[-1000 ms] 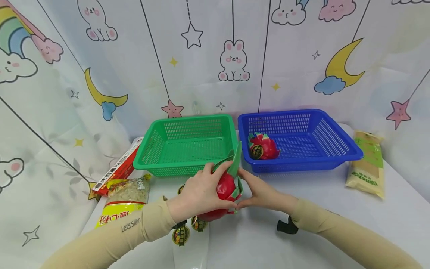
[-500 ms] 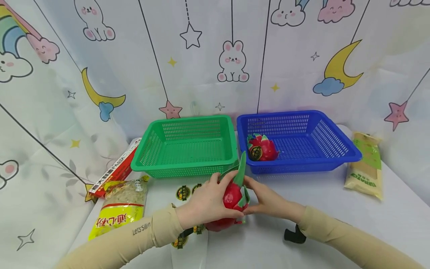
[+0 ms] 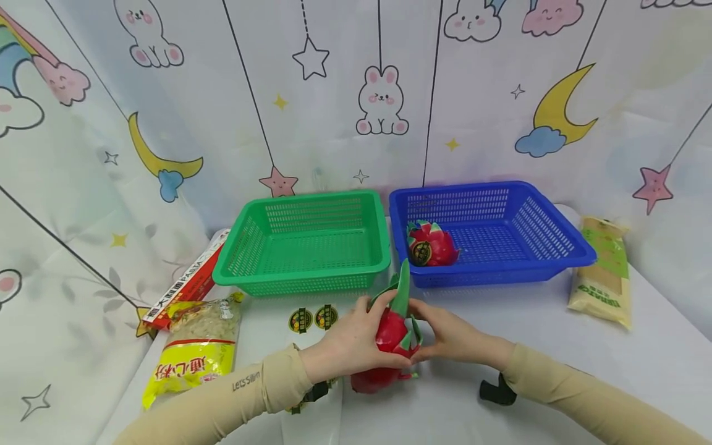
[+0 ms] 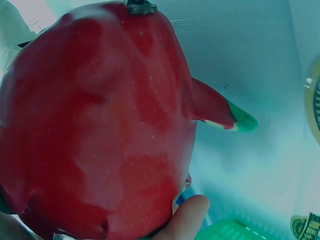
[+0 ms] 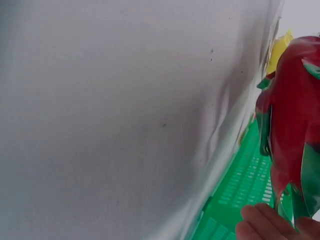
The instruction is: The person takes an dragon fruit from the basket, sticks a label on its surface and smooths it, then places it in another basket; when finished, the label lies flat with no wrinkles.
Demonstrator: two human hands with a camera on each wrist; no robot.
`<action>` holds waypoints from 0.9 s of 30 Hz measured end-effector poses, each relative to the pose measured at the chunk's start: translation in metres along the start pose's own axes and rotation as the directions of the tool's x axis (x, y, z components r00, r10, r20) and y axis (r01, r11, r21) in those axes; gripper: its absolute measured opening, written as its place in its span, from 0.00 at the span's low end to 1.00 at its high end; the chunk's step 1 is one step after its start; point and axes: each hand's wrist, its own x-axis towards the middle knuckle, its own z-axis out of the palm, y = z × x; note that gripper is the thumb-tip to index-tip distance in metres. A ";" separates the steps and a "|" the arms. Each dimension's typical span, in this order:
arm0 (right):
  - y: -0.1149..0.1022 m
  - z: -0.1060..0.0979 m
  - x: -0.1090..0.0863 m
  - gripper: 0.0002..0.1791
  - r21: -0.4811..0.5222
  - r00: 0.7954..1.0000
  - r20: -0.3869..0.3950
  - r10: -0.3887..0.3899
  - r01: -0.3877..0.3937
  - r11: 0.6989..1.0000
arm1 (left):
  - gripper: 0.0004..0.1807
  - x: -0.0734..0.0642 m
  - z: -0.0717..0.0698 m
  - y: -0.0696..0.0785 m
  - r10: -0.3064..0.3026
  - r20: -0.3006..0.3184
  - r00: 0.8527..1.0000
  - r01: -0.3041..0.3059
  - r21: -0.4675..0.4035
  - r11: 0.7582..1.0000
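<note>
Left hand [image 3: 353, 346] grips a red dragon fruit [image 3: 392, 330] from the left, fingers arched over its far side and thumb across its near side. From the right, the right hand [image 3: 453, 334] holds the same fruit between fingers and thumb, its fingertips by the leafy part. The fruit is over the near middle of the white table [image 3: 434, 408]; whether its underside touches the surface, I cannot tell. Its long axis runs from near left to far right, the rounded red end near and the long green leaf [image 3: 402, 293] pointing far, slightly right, toward the near left corner of the blue basket [image 3: 500, 271]. Shorter green tips stick out to the right.

Compared with a second ago, hands and fruit are farther right and nearer. The leaf tip, then in the gap between the blue basket and the green basket [image 3: 303, 276], is now lower against the blue one. Two round labels [image 3: 301, 320], mostly covered by the left hand then, now show fully. Another dragon fruit [image 3: 436, 245] remains at the blue basket's left end.
</note>
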 end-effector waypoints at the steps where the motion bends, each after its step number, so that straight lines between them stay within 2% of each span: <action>1: 0.001 -0.001 0.000 0.53 -0.004 1.000 0.005 0.004 -0.004 1.000 | 0.57 0.001 0.001 0.000 -0.001 0.002 1.000 0.001 -0.005 1.000; 11: 0.008 -0.004 -0.002 0.51 -0.053 0.998 0.053 -0.042 0.045 0.998 | 0.53 0.002 0.003 0.003 0.005 0.032 0.999 -0.004 -0.047 0.999; 20: 0.012 -0.005 -0.003 0.49 -0.059 0.996 0.072 -0.052 0.056 0.997 | 0.53 0.003 0.011 0.005 0.029 -0.009 1.000 -0.029 0.019 0.999; 27: 0.016 -0.002 -0.002 0.47 -0.074 0.994 0.100 -0.037 0.045 0.996 | 0.53 0.004 0.015 0.007 0.022 -0.003 1.000 -0.022 0.076 0.997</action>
